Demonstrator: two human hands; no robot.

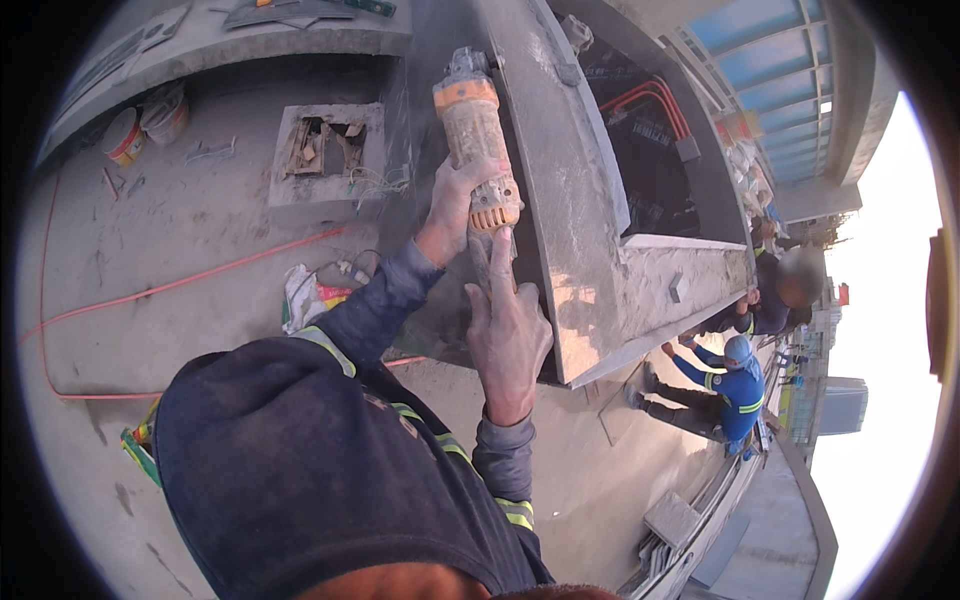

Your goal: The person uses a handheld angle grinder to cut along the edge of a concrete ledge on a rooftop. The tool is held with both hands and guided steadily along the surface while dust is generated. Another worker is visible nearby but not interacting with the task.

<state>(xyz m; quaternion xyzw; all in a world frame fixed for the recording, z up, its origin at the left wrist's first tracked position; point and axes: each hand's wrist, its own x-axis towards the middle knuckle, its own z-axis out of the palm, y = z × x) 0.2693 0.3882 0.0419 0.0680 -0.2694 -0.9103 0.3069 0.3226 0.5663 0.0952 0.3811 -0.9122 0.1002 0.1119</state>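
An angle grinder (481,150), orange and grey under a coat of dust, lies lengthwise in front of me beside the edge of a grey stone slab (575,240). Around the middle of its body, my left hand (455,205) is closed. My right hand (510,345) is at its rear end, index finger stretched up against the orange vents and the thumb beside the narrow grey tail. The grip of its other fingers is partly hidden. At the far end sits the dusty grinder head (468,64); its disc cannot be made out.
To the left, a red hose (200,275) crosses the dusty floor near a square block with a debris-filled hole (325,155) and buckets (125,137). Beyond the slab, orange conduits (655,95) enter a dark recess. Two people, one in blue (740,390), work at the right.
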